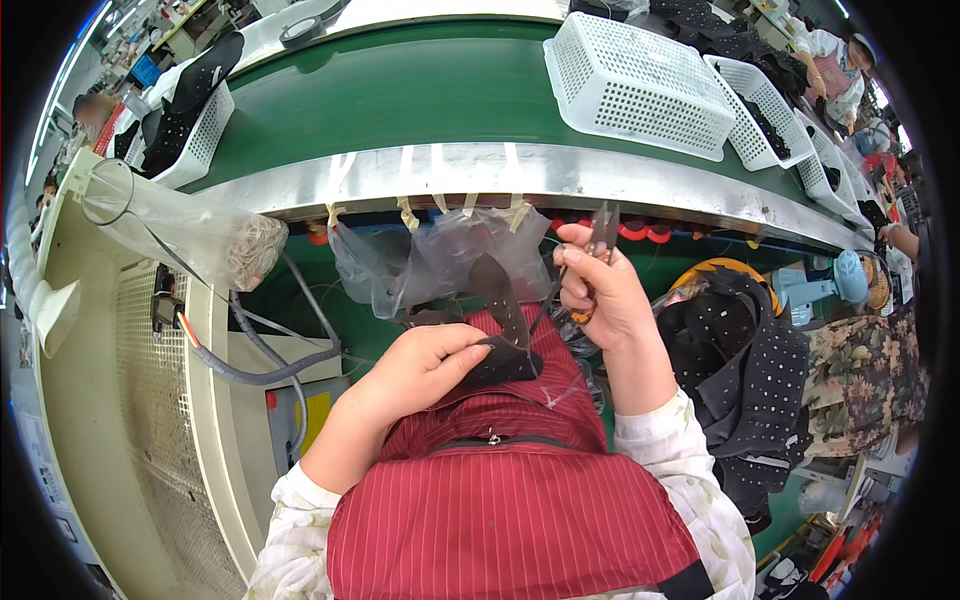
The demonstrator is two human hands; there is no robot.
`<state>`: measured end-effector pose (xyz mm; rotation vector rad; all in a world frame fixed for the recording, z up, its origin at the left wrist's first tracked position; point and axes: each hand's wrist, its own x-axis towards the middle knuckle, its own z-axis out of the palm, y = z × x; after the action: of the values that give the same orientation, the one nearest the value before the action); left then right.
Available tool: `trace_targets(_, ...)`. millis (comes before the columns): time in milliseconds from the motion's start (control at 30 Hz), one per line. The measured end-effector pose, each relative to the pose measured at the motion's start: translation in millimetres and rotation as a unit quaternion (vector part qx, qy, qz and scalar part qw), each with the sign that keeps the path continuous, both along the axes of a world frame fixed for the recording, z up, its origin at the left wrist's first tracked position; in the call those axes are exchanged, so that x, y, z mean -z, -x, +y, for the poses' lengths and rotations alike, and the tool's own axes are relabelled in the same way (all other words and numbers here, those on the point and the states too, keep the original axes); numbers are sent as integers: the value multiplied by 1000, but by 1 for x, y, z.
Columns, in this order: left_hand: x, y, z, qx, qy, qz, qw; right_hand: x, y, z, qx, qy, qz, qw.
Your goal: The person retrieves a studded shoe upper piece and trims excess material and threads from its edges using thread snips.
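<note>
My left hand (425,365) pinches a black cloth piece (505,360) with small pale dots, thumb on top, just above my red striped apron (500,520). A narrow flap of the piece stands up beyond my fingertips. My right hand (612,290), raised to the right of it, is closed round a small pair of scissors (606,228). Their dark blades point up and away from me, and an orange part of the handle shows below my fingers. A thin dark strip runs between my right hand and the cloth; I cannot tell whether it is held.
Ahead runs a green conveyor belt (420,90) with a metal edge (300,187). Clear plastic bags (440,255) hang taped beneath it. White baskets (640,85) stand on the belt. Dotted black cloth (725,360) is heaped at my right, and a beige machine frame (120,400) stands left.
</note>
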<state>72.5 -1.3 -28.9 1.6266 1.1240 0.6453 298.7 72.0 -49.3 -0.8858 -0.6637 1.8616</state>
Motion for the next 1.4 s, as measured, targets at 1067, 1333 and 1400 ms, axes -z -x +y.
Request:
trace_targets(1067,23,-19,5,-209,-93,46,972,-36,47,-48,-101,-429,-454,775)
trace_targets(1333,22,-26,6,-192,-107,108,970,-24,56,-41,-106,-401,-476,776)
trace_targets(1400,24,-26,5,-188,-115,117,968,-27,57,-40,-115,-403,-476,773)
